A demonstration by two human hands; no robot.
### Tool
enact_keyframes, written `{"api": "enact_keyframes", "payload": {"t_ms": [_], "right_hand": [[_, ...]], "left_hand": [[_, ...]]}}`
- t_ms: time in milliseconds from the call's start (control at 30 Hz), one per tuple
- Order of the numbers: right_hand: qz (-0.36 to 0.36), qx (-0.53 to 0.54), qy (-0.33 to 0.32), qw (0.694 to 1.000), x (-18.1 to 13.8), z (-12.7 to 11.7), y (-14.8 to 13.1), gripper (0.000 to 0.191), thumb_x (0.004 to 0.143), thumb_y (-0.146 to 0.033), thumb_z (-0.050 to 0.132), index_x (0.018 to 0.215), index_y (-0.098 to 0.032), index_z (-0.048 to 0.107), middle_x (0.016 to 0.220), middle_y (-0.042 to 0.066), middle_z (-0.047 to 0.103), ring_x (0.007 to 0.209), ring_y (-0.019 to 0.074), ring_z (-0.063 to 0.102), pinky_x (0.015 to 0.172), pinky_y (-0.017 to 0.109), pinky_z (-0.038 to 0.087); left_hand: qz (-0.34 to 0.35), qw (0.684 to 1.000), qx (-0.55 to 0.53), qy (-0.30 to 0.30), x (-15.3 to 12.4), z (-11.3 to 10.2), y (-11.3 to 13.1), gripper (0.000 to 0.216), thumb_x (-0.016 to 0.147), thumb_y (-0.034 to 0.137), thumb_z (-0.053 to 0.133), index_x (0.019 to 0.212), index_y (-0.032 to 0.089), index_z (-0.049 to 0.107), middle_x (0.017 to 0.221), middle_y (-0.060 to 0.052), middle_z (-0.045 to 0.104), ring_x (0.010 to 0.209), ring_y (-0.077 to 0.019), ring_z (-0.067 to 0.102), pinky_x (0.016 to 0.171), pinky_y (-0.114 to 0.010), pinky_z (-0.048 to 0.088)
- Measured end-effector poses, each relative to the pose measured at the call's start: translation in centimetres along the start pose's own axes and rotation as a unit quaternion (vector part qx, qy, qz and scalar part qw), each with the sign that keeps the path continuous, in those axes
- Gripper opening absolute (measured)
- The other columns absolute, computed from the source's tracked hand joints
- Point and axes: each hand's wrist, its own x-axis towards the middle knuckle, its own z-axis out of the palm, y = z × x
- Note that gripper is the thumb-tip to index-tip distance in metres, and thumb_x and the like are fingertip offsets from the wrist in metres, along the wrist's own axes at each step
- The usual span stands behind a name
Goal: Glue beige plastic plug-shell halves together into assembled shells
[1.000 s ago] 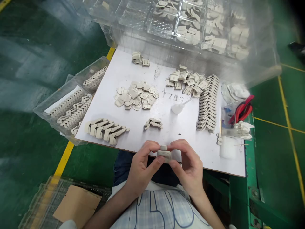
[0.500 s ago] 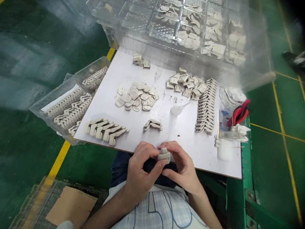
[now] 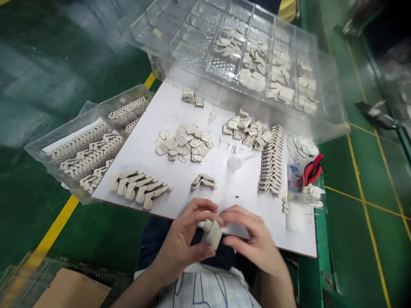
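Just past the near edge of the board, my left hand (image 3: 180,244) pinches a small light-grey plastic part (image 3: 212,235) between thumb and fingers. The part is tilted and slightly blurred. Close to its right side is my right hand (image 3: 257,239), thumb and fingers apart; whether a fingertip touches the part is unclear. On the board beyond lie a bent grey piece (image 3: 204,181), a row of angled grey pieces (image 3: 138,186) and a heap of flat rounded caps (image 3: 184,143). A small white squeeze bottle (image 3: 236,161) with a thin spout lies to the right of the caps.
A white board (image 3: 180,201) carries the parts, with clip-like pieces (image 3: 247,126) beside a long stacked row (image 3: 272,164). Red-handled pliers (image 3: 310,171) and a white cylinder (image 3: 294,218) are at right. Clear divided trays (image 3: 237,85) stand behind, another tray (image 3: 38,147) at left.
My left hand has turned the grey part to a steeper tilt. My right hand's fingers have drawn slightly away from it. The whole view has shifted a little.
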Motion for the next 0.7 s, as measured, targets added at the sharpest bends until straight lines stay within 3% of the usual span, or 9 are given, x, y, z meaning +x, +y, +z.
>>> {"api": "enact_keyframes", "payload": {"t_ms": [67, 133, 200, 300, 433, 500, 567, 700], "right_hand": [[-0.043, -0.087, 0.107, 0.99, 0.5, -3.4, -1.2, 0.015, 0.093, -0.029, 0.068, 0.106, -0.028, 0.076, 0.087, 0.004, 0.073, 0.079, 0.0196, 0.067, 0.07, 0.032, 0.055], [-0.078, -0.184, 0.245, 0.949, 2.3, -6.7, -2.6, 0.011, 0.093, -0.023, 0.068, 0.096, -0.029, 0.076, 0.084, 0.003, 0.072, 0.078, 0.0192, 0.064, 0.067, 0.032, 0.051], [-0.098, -0.303, 0.286, 0.904, 5.6, -9.2, -3.6, 0.008, 0.093, -0.027, 0.068, 0.094, -0.027, 0.076, 0.083, 0.003, 0.07, 0.072, 0.0188, 0.06, 0.065, 0.033, 0.045], [-0.144, -0.438, 0.177, 0.869, 12.3, -10.5, -3.7, 0.017, 0.096, -0.033, 0.062, 0.097, -0.025, 0.077, 0.082, 0.005, 0.064, 0.072, 0.0197, 0.057, 0.068, 0.035, 0.046], [-0.153, -0.583, 0.028, 0.798, 19.6, -9.6, -1.3, 0.025, 0.094, -0.027, 0.06, 0.113, -0.019, 0.075, 0.098, 0.014, 0.059, 0.093, 0.0295, 0.054, 0.071, 0.04, 0.046], [-0.143, -0.625, -0.014, 0.767, 21.3, -9.0, -0.1, 0.026, 0.09, -0.024, 0.064, 0.113, -0.015, 0.075, 0.103, 0.017, 0.057, 0.095, 0.0315, 0.05, 0.076, 0.043, 0.047], [-0.135, -0.639, -0.033, 0.756, 21.8, -8.8, 0.7, 0.023, 0.087, -0.022, 0.068, 0.106, -0.014, 0.077, 0.103, 0.017, 0.055, 0.096, 0.0322, 0.048, 0.082, 0.045, 0.047], [-0.131, -0.607, -0.043, 0.783, 20.9, -9.1, 0.8, 0.021, 0.086, -0.024, 0.071, 0.104, -0.014, 0.077, 0.103, 0.016, 0.055, 0.097, 0.0318, 0.047, 0.084, 0.045, 0.047]], "left_hand": [[0.001, 0.999, -0.022, 0.034, 0.3, -0.4, -0.3, 0.045, 0.077, 0.065, 0.075, 0.095, 0.023, 0.075, 0.11, -0.011, 0.056, 0.095, -0.0239, 0.056, 0.078, -0.033, 0.05], [-0.026, 0.997, -0.046, 0.056, 0.6, -0.8, -0.8, 0.048, 0.078, 0.067, 0.072, 0.096, 0.022, 0.073, 0.101, -0.01, 0.055, 0.083, -0.0193, 0.052, 0.07, -0.03, 0.046], [-0.061, 0.993, -0.07, 0.076, 1.0, -1.0, -1.5, 0.051, 0.075, 0.067, 0.076, 0.096, 0.021, 0.071, 0.094, -0.008, 0.056, 0.08, -0.0176, 0.05, 0.07, -0.03, 0.044], [-0.093, 0.984, -0.101, 0.114, 1.2, -1.3, -2.6, 0.057, 0.067, 0.065, 0.083, 0.099, 0.02, 0.069, 0.091, -0.006, 0.057, 0.081, -0.0173, 0.05, 0.073, -0.029, 0.044], [-0.094, 0.979, -0.125, 0.132, 1.1, -1.3, -3.2, 0.054, 0.069, 0.062, 0.083, 0.1, 0.02, 0.068, 0.089, -0.005, 0.057, 0.082, -0.0169, 0.051, 0.077, -0.029, 0.045], [-0.097, 0.98, -0.123, 0.124, 1.0, -1.3, -3.2, 0.052, 0.069, 0.06, 0.083, 0.099, 0.02, 0.068, 0.089, -0.005, 0.057, 0.081, -0.0166, 0.051, 0.077, -0.029, 0.045], [-0.092, 0.982, -0.121, 0.113, 1.0, -1.3, -3.1, 0.054, 0.068, 0.061, 0.084, 0.098, 0.019, 0.068, 0.089, -0.005, 0.057, 0.079, -0.016, 0.05, 0.075, -0.029, 0.045], [-0.083, 0.984, -0.122, 0.096, 1.2, -1.4, -2.7, 0.053, 0.07, 0.061, 0.082, 0.098, 0.018, 0.068, 0.09, -0.004, 0.055, 0.077, -0.0144, 0.047, 0.072, -0.027, 0.043]]}}
